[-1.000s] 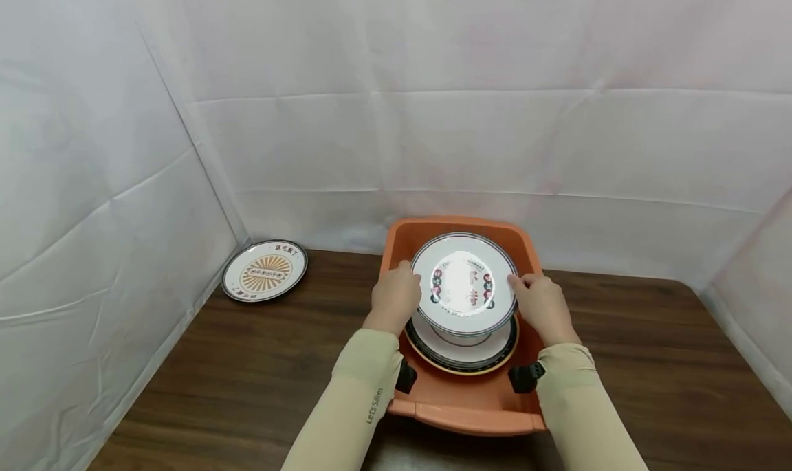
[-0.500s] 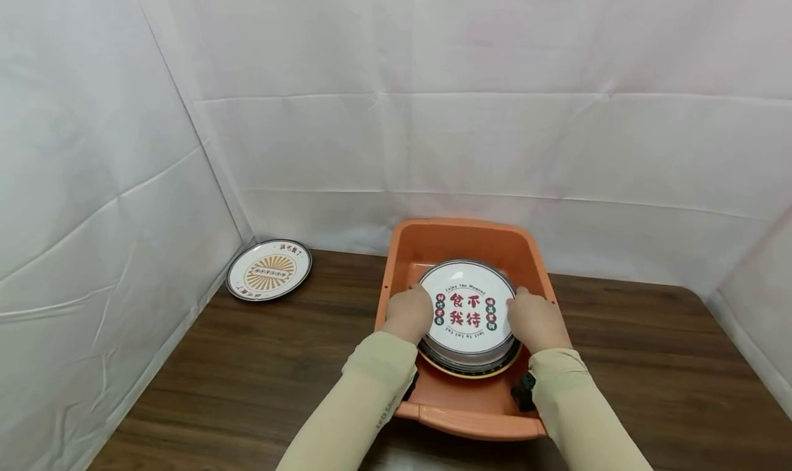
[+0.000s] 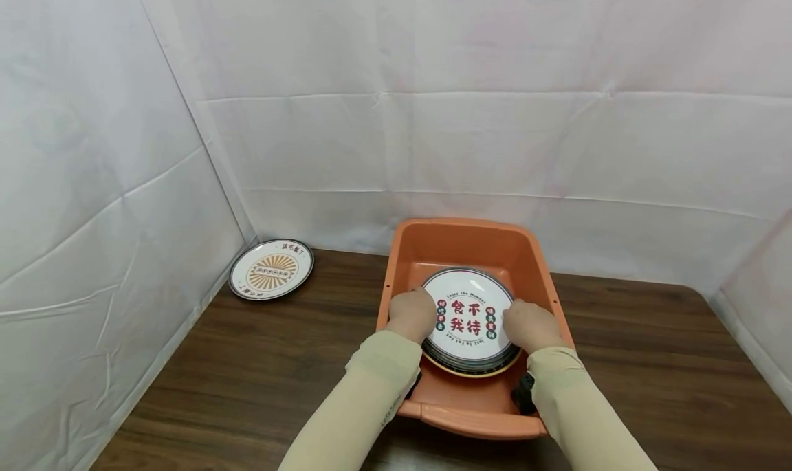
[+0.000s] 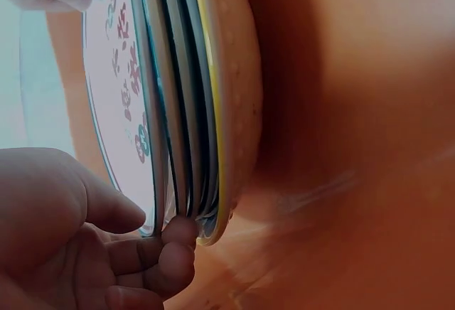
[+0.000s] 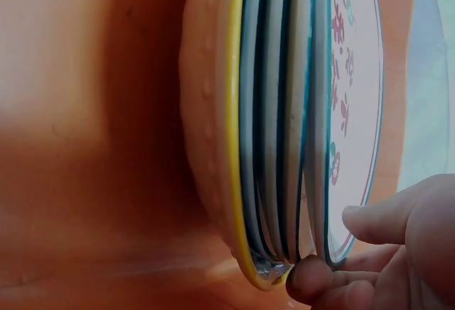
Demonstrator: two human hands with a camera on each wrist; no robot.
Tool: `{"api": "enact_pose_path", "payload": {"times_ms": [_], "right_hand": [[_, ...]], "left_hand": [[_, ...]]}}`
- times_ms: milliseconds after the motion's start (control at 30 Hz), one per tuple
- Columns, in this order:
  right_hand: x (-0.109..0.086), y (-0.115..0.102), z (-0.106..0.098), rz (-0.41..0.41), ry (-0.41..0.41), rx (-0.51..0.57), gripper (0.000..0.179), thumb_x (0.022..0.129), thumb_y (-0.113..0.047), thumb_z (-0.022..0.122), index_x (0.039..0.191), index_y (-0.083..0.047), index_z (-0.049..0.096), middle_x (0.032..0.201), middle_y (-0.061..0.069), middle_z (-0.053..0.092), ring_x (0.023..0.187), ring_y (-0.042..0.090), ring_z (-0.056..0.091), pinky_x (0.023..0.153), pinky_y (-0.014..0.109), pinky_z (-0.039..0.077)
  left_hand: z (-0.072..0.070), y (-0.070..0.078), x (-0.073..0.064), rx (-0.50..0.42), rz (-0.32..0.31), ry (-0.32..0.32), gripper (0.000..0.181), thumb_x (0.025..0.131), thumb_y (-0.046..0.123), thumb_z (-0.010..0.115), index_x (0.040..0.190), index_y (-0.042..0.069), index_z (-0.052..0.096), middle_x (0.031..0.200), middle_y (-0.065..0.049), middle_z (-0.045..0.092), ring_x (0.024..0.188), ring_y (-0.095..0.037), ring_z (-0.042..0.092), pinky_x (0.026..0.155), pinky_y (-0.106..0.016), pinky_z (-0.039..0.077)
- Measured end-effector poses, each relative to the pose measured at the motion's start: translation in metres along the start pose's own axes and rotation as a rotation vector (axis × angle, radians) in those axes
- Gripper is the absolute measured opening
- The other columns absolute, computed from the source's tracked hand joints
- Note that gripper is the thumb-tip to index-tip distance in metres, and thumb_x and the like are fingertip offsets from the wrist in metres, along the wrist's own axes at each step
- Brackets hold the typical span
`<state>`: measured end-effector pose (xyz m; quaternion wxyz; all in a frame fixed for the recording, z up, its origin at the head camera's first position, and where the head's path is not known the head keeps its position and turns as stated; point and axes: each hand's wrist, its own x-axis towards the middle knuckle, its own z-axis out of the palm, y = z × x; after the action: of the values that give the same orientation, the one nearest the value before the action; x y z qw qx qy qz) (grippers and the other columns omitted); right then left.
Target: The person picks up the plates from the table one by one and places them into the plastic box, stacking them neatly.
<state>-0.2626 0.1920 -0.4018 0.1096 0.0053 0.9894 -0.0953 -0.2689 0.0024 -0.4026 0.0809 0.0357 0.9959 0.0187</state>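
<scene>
A white plate (image 3: 467, 313) with red and green lettering lies on top of a stack of plates (image 4: 181, 97) inside an orange plastic basin (image 3: 470, 241). At its left rim my left hand (image 3: 413, 314) pinches it; the left wrist view puts the thumb on the upper face and the fingers beneath the edge. Opposite, my right hand (image 3: 533, 325) holds the right rim the same way. Several dark-rimmed plates sit close below, and a yellow-rimmed dish (image 5: 234, 111) with a bumpy outer side is at the bottom. Fingertips also reach near the lower plates' edges.
Another white plate (image 3: 272, 269) with an orange sunburst print lies at the table's back left corner. The dark wood table (image 3: 650, 361) extends on both sides of the basin. White cloth walls (image 3: 470, 141) stand behind and to the left.
Both hands have lowered the lettered plate from above the stack down onto it, moving toward the near side. Its tilt has lessened. The sunburst plate has stayed in place on the table.
</scene>
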Motion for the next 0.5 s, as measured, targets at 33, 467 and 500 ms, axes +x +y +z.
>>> {"api": "enact_pose_path", "payload": {"times_ms": [33,467,500], "right_hand": [[0.0002,0.0003,0.0001,0.0,-0.001,0.0,0.035,0.097,-0.019,0.042,0.104,0.013,0.052,0.077,0.014,0.052,0.069,0.027,0.051,0.066,0.04,0.044],[-0.0008,-0.0003,0.0016,0.017,-0.027,-0.012,0.029,0.095,-0.018,0.043,0.087,0.004,0.06,0.071,0.01,0.052,0.063,0.024,0.051,0.058,0.034,0.042],[-0.0008,-0.0005,0.0014,0.019,-0.027,-0.013,0.029,0.095,-0.018,0.042,0.087,0.003,0.06,0.071,0.01,0.052,0.063,0.024,0.051,0.058,0.034,0.042]], "left_hand": [[0.0001,0.0003,-0.0003,0.006,0.001,0.005,0.038,0.093,0.028,0.053,0.118,-0.002,0.055,0.083,-0.007,0.061,0.061,-0.016,0.058,0.055,-0.033,0.053],[0.0014,0.0015,0.0003,0.049,0.021,-0.036,0.041,0.092,0.027,0.056,0.122,0.0,0.056,0.088,-0.005,0.064,0.063,-0.015,0.059,0.058,-0.033,0.053],[0.0014,0.0015,0.0,0.041,0.021,-0.035,0.036,0.092,0.026,0.056,0.117,0.0,0.059,0.085,-0.005,0.063,0.062,-0.014,0.058,0.058,-0.033,0.053]]}}
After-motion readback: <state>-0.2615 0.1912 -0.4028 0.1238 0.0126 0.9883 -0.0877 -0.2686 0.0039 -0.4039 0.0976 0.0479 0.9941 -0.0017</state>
